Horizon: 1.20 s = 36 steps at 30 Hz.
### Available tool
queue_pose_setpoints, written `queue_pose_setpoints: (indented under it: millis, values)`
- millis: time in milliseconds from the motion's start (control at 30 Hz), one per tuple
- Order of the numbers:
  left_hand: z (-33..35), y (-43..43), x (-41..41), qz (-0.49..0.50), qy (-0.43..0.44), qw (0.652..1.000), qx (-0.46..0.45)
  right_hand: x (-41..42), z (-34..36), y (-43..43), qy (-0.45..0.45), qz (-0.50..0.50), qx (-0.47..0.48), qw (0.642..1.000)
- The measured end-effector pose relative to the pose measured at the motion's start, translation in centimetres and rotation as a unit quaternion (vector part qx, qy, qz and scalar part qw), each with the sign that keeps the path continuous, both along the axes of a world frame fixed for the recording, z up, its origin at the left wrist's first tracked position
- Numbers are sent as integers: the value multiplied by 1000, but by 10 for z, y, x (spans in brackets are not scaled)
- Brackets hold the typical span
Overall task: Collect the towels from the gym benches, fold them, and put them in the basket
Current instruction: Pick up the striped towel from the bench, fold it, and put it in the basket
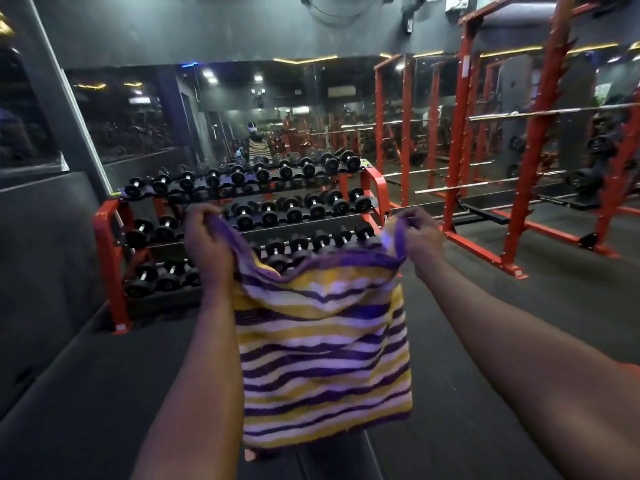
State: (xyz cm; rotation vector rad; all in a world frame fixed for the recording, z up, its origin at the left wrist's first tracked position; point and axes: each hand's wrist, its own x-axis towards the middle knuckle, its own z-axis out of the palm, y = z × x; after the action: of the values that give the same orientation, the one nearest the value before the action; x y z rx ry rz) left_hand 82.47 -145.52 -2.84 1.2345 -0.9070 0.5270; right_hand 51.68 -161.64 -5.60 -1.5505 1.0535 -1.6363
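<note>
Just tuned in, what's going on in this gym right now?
A person holds a purple, yellow and white striped towel up in front of them, the left hand and right hand each gripping a top corner so it hangs down, seemingly mid-fold. Beyond it stands a red dumbbell rack against a mirrored wall, with red squat racks to the right. No basket is in view.

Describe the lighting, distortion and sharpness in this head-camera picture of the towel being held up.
Head view: the gym is dim, with small ceiling lights glaring in the mirror; wide-angle distortion bows and tilts the red squat rack; the striped towel, pinched by the left hand and right hand, looks slightly soft, with a bluish sheen.
</note>
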Motion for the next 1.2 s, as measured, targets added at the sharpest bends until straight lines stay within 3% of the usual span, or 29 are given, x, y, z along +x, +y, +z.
queue_pose_setpoints:
  millis: [100,200,567,733,800,900,1100,1200]
  values:
    - [18,-10,-51,-170,-88,968,162,32,19,20,37,172,-3,984]
    - [19,-25,-77,-251,-146,916,277,54,25,31,75,258,-44,962]
    - [13,-37,-94,-267,-124,910,292,64,24,50,53,279,-33,958]
    - [11,-35,-102,-276,-102,899,326,65,25,50,87,214,-33,972]
    - [9,-35,-105,-249,-110,905,327,63,24,49,110,194,-12,975]
    - [4,-36,-108,-218,-124,916,314,55,14,51,61,276,73,956]
    - [5,-33,-108,-193,-124,927,296,38,-30,47,155,258,106,948]
    - [8,-30,-106,-178,-125,933,286,35,-47,48,252,220,138,932]
